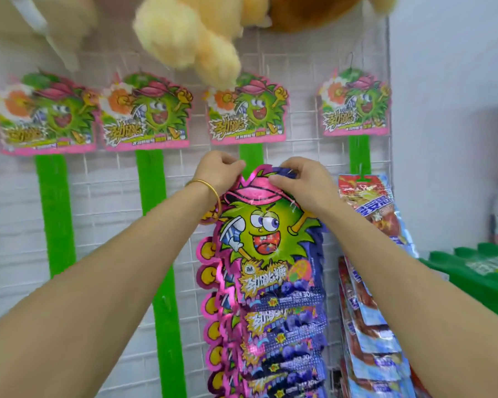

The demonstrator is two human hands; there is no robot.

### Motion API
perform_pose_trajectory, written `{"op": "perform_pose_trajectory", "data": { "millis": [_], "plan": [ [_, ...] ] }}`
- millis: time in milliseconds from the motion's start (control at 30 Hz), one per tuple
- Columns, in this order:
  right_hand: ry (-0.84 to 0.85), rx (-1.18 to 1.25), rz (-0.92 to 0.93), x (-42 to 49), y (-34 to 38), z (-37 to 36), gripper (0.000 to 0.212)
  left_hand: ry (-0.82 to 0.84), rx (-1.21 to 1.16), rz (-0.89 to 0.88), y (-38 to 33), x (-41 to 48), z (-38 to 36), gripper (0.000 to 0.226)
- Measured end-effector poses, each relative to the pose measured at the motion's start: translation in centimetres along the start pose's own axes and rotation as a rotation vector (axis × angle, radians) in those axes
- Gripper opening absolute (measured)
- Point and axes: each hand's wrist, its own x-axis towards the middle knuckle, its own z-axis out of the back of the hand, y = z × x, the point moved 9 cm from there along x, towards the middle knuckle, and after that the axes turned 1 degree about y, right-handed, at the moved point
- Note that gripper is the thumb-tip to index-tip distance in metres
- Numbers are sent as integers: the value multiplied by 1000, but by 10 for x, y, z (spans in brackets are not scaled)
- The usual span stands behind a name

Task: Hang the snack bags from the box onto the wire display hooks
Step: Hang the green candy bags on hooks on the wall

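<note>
Snack bag (268, 239), purple with a green spiky cartoon face in a pink cap, is held up flat against the white wire grid (112, 196), its top at the lower end of the bare part of a green strip (250, 158). The left hand (220, 170) pinches the bag's upper left edge with curled fingers. The right hand (296, 179) pinches the top of the cap, thumb in front and fingers folded over the rim. A gold bracelet (210, 191) sits on the left wrist.

Below it, more bags (285, 354) of the same kind hang in an overlapping column down that strip. Four such strips hang side by side on the grid, each topped by a pink-edged card (144, 113); the two on the left carry nothing below their cards. The rightmost strip carries red-and-blue packets (368, 202). Plush toys (184, 38), blurred, hang across the top. Green packs (486, 271) lie at the far right.
</note>
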Motion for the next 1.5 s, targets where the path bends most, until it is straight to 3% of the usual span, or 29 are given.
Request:
{"op": "perform_pose_trajectory", "data": {
  "millis": [133, 300, 567, 867, 1067, 1233, 1400, 1500],
  "plan": [
    [-45, -78, 3, 9, 8, -4, 15, 90, 81, 33, -4, 6, -2, 16],
    [-57, -176, 9, 14, 14, -5, 21, 203, -15, 173, 5, 14, -11, 18],
    [-76, -284, 11, 15, 20, -5, 22, 196, -170, 337, 22, 14, -18, 20],
    [-16, -277, 3, 9, 12, -12, 21, 148, -127, 309, 23, 16, -15, 35],
    [40, -306, -35, 3, -4, -22, 28, 134, -100, 98, 6, -4, -11, 5],
    [27, -368, -55, 2, -8, -23, 40, 19, -15, -88, 10, -28, -9, 38],
    [-117, -515, 65, -21, 5, -12, 53, -208, 275, -336, 9, -74, 4, 43],
    [-278, -500, 185, -65, 17, -1, 40, -245, 275, -378, 24, -120, 7, 40]
  ]
}}
